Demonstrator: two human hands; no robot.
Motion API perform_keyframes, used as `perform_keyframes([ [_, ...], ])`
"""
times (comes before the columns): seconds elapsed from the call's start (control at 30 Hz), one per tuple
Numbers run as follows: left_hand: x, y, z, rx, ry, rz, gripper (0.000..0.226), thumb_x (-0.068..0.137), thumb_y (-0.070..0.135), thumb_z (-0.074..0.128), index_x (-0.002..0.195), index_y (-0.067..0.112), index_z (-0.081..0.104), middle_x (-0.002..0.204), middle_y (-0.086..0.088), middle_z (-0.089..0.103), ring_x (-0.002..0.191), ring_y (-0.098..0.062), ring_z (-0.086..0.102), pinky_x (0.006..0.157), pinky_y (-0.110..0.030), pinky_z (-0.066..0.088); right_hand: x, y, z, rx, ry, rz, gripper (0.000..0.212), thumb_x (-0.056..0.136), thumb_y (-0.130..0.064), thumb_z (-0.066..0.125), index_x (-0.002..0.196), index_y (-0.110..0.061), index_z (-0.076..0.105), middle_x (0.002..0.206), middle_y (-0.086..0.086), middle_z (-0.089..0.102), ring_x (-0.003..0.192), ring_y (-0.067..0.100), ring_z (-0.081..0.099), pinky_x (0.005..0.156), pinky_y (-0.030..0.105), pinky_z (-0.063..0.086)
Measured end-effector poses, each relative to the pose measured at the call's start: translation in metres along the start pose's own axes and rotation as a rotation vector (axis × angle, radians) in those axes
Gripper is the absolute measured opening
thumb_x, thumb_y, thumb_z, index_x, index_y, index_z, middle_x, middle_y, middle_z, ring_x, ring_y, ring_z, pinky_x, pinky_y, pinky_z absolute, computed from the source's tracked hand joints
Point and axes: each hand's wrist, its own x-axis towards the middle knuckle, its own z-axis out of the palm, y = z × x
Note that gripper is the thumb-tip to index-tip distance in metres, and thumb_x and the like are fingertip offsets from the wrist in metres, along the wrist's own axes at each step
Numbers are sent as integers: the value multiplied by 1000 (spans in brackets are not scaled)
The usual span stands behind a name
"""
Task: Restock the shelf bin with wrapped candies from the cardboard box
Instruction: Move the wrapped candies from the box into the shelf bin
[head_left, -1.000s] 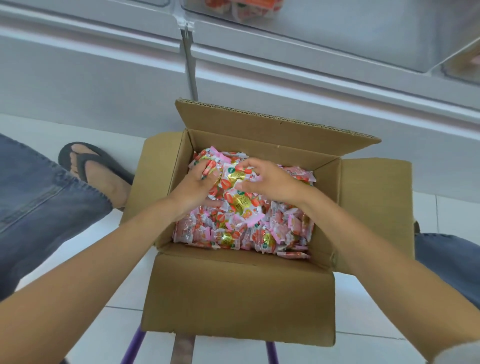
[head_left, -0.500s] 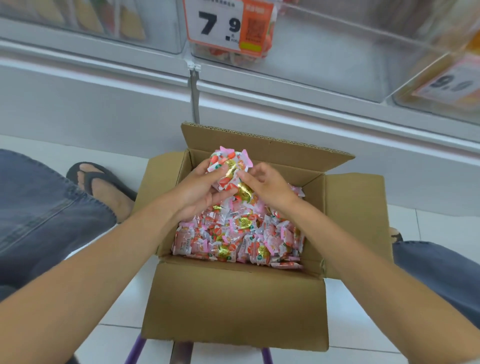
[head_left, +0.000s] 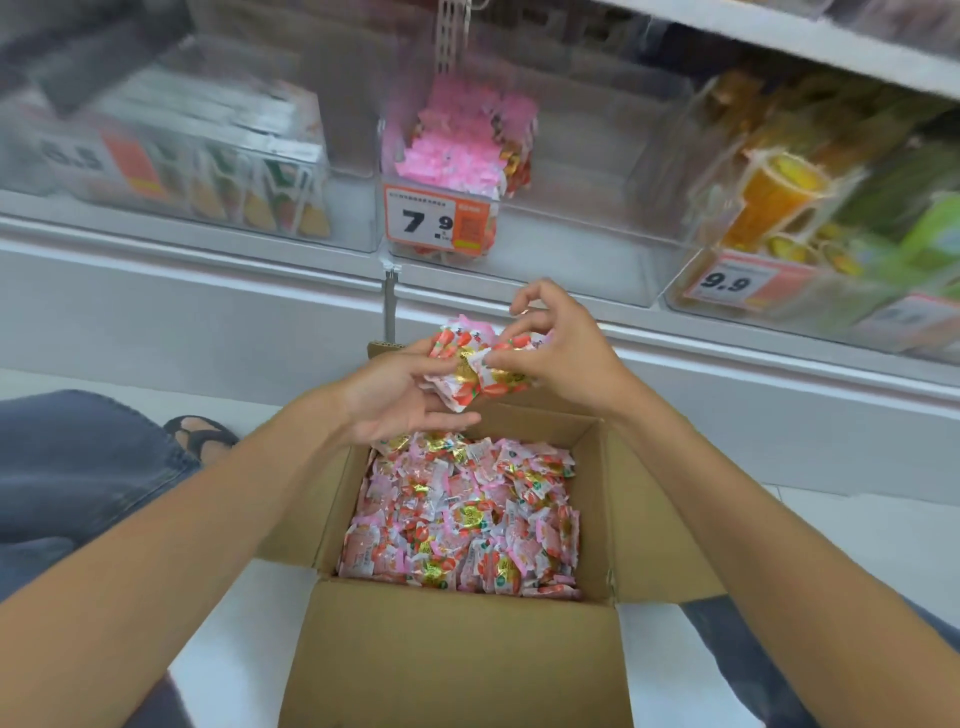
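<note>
Left hand (head_left: 400, 402) and right hand (head_left: 566, 358) have risen out of the open brown cardboard box (head_left: 457, 660), carrying a bunch of pink-and-red wrapped candies (head_left: 467, 376) above its far flap.
Below the hands, nearer, the box holds more loose candies (head_left: 462, 519). The left hand cups the bunch from beneath, thumb on top; the right hand pinches it from the right side. Beyond and above the hands sits the clear plastic shelf bin (head_left: 582, 260), pink candies (head_left: 457, 150) heaped behind its orange-and-white price tag (head_left: 439, 221).
</note>
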Motion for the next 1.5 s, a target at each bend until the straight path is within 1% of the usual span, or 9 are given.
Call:
perform_keyframes([
  [0.27,-11,23,37,-101,-54,67,20,93,19,57,112,15,62,101,-11,67,87,-20,68,73,-35,60,0,-24,-2,32,160,-203,39,80,-22,80,102,-23,48,101,-4,52,94,11,48,81,21,40],
  [0.4,-12,35,46,-117,-18,134,42,91,14,59,132,10,55,112,-17,68,93,-25,69,68,-29,59,-4,-31,-4,356,317,5,52,89,-38,67,133,-25,43,133,-10,47,122,8,47,95,18,41],
  [0.6,-6,36,64,332,68,350,37,104,21,43,141,22,43,129,-7,64,107,-17,68,83,-33,58,-13,-31,1,660,-58,155,37,102,-26,46,136,-11,52,128,7,65,119,22,61,105,42,45],
  [0.7,-2,38,78,653,135,491,46,106,37,31,151,31,20,138,20,47,113,8,55,93,-19,50,-3,-40,-14,758,-86,95,37,102,-18,45,138,-8,47,128,10,64,114,24,63,98,45,52],
  [0.83,22,74,78,1154,221,586,55,102,57,16,152,35,22,155,20,24,147,-3,14,122,-35,11,25,-50,-45,718,-70,15,32,100,-13,49,132,-6,50,119,8,67,104,23,67,89,40,56],
  [1.0,70,146,80,1365,128,726,30,101,55,29,110,38,53,105,11,57,108,-22,53,96,-39,42,80,-59,-94,697,-33,14,24,98,-10,52,119,-3,59,100,8,70,86,17,70,71,26,57],
  [1.17,126,212,54,1478,351,606,49,100,44,48,137,12,54,137,-6,58,125,-24,53,106,-37,41,160,-26,-114,633,14,170,13,97,-5,54,106,-1,62,97,14,69,82,22,68,74,32,61],
  [1.37,176,241,44,1647,458,408,37,96,38,57,129,21,61,114,3,55,108,-26,59,97,-38,48,238,20,-90,541,-103,369,28,94,0,58,122,-2,58,114,16,68,94,24,68,78,35,60],
  [1.5,192,244,40,1791,542,366,45,86,56,64,124,32,63,130,5,62,114,-20,59,90,-23,46,253,32,-78,84,-90,159,19,86,-11,73,97,-23,61,98,4,69,90,19,66,84,35,57],
])
